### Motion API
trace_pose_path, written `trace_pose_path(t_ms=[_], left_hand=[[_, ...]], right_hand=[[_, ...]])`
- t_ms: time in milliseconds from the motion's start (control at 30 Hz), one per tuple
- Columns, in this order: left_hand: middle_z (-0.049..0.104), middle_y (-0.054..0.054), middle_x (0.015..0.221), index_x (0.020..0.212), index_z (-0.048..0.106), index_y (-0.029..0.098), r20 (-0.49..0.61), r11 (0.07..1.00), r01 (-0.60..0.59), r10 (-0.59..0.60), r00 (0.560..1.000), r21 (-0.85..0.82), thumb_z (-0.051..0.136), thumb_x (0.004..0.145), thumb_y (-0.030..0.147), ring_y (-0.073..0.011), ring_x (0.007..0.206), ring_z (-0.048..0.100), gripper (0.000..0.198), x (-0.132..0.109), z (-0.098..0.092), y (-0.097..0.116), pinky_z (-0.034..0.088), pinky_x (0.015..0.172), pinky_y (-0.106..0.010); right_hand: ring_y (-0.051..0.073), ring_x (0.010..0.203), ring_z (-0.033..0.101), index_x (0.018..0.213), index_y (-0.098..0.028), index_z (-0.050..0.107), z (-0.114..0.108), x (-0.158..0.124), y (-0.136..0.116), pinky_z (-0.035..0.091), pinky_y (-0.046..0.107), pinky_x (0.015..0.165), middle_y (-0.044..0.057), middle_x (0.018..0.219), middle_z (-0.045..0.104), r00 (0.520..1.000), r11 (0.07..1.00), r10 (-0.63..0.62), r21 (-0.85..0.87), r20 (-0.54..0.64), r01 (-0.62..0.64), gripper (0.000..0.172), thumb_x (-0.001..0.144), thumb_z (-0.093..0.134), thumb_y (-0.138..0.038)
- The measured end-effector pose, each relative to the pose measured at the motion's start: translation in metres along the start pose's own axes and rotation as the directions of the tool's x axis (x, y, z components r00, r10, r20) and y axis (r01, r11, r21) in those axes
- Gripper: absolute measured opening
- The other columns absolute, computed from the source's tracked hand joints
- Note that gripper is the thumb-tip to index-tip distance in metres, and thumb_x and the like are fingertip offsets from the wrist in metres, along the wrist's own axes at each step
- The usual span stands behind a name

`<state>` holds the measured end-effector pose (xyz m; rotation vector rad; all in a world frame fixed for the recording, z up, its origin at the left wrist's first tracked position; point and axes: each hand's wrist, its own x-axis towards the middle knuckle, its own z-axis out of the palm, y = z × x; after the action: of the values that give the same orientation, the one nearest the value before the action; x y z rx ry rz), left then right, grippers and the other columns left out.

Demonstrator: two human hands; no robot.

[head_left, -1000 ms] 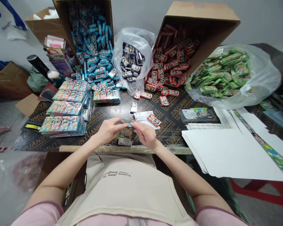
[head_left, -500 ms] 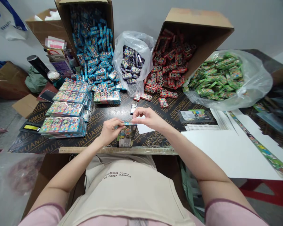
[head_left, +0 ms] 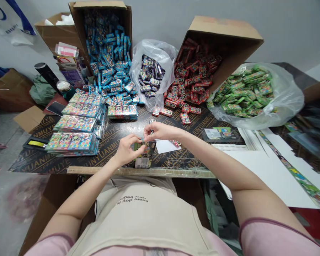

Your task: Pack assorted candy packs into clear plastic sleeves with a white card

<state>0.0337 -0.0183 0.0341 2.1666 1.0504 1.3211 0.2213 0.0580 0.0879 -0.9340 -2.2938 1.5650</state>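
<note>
You stood at a dark printed plywood table (head_left: 192, 160), with a small carton (head_left: 144, 160) upright at its near edge. White sheets (head_left: 256, 160) lay to the right and wrapped stacks (head_left: 76, 124) to the left. Farther off, blue packets (head_left: 109, 64), red packets (head_left: 194, 71) and green packets (head_left: 242, 90) were heaped before a grey wall (head_left: 282, 32). Your left hand (head_left: 126, 149) pinched the carton's top left corner. Your right hand (head_left: 160, 131) pressed its fingertips together just above the top, and what they gripped was hidden.

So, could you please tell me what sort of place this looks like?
Probably a small packing workshop: cardboard boxes and plastic bags spill colour-sorted packets onto a worktable, beside stacked wrapped packs.
</note>
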Motion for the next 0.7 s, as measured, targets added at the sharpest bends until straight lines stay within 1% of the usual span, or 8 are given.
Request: trace_pose_path(t_ms=[133,333,400,467,533,600,633,700], left_hand=[[0.066,-0.003,0.071,0.066,0.061,0.017,-0.093,0.998,0.062,-0.059,0.994,0.032,0.073,0.077,0.032,-0.0141,0.066,0.062,0.022,-0.002,0.012,-0.002,0.048,0.063,-0.027],[0.067,-0.003,0.073,0.067,0.06,0.017,-0.14,0.995,0.102,-0.098,0.985,0.017,0.072,0.079,0.025,-0.0133,0.069,0.063,0.018,-0.005,0.015,0.001,0.049,0.065,-0.025],[0.067,-0.002,0.075,0.073,0.064,0.018,-0.152,0.977,0.212,-0.215,0.965,-0.041,0.074,0.076,0.029,-0.0141,0.071,0.063,0.016,-0.009,0.016,0.001,0.05,0.067,-0.026],[0.07,-0.003,0.08,0.084,0.067,0.017,-0.116,0.914,0.373,-0.393,0.912,-0.161,0.078,0.071,0.033,-0.0155,0.073,0.065,0.023,-0.016,0.021,-0.002,0.052,0.068,-0.027],[0.072,-0.005,0.084,0.092,0.068,0.015,0.011,0.817,0.504,-0.522,0.853,-0.282,0.078,0.07,0.036,-0.017,0.075,0.067,0.031,-0.023,0.027,-0.006,0.054,0.069,-0.028],[0.074,-0.006,0.086,0.093,0.069,0.014,0.126,0.767,0.553,-0.544,0.829,-0.327,0.075,0.074,0.037,-0.0185,0.075,0.068,0.03,-0.025,0.03,-0.01,0.055,0.07,-0.03],[0.074,-0.006,0.086,0.093,0.07,0.014,0.134,0.778,0.543,-0.529,0.838,-0.316,0.073,0.076,0.036,-0.0191,0.076,0.069,0.028,-0.023,0.028,-0.013,0.055,0.071,-0.03],[0.074,-0.006,0.089,0.096,0.071,0.015,0.034,0.867,0.441,-0.446,0.894,-0.233,0.07,0.079,0.034,-0.0201,0.08,0.069,0.026,-0.011,0.02,-0.017,0.055,0.075,-0.032]], right_hand=[[0.009,0.056,0.047,0.063,-0.016,0.064,-0.003,0.001,0.005,0.036,0.023,0.056,-0.003,0.057,0.059,1.0,1.0,0.004,0.009,-0.003,-0.004,0.025,0.07,0.072,-0.039],[0.008,0.051,0.043,0.062,-0.016,0.058,0.009,0.003,0.024,0.031,0.022,0.05,-0.004,0.054,0.054,0.997,0.995,0.037,0.09,-0.067,-0.031,0.029,0.07,0.071,-0.04],[0.008,0.051,0.045,0.064,-0.016,0.054,0.021,0.0,0.027,0.032,0.021,0.05,-0.005,0.055,0.053,0.991,0.981,0.042,0.191,-0.123,-0.018,0.029,0.069,0.071,-0.04],[0.008,0.05,0.046,0.074,-0.018,0.053,0.033,-0.005,0.03,0.034,0.02,0.05,-0.007,0.054,0.052,0.974,0.963,0.05,0.268,-0.22,0.011,0.027,0.069,0.071,-0.038],[0.009,0.049,0.048,0.089,-0.02,0.053,0.038,-0.013,0.036,0.038,0.02,0.05,-0.009,0.054,0.051,0.934,0.963,0.069,0.269,-0.35,0.03,0.026,0.073,0.067,-0.035],[0.012,0.058,0.056,0.105,-0.021,0.053,0.031,-0.026,0.05,0.045,0.023,0.057,-0.006,0.064,0.059,0.86,0.981,0.082,0.193,-0.504,0.02,0.029,0.08,0.061,-0.033],[0.014,0.069,0.062,0.111,-0.022,0.052,0.023,-0.038,0.06,0.049,0.026,0.064,-0.002,0.075,0.064,0.804,0.991,0.084,0.132,-0.588,-0.007,0.032,0.082,0.059,-0.034],[0.021,0.1,0.063,0.12,-0.021,0.052,0.003,-0.075,0.083,0.051,0.035,0.083,0.009,0.108,0.066,0.66,0.99,0.09,-0.003,-0.746,-0.139,0.039,0.084,0.057,-0.037]])
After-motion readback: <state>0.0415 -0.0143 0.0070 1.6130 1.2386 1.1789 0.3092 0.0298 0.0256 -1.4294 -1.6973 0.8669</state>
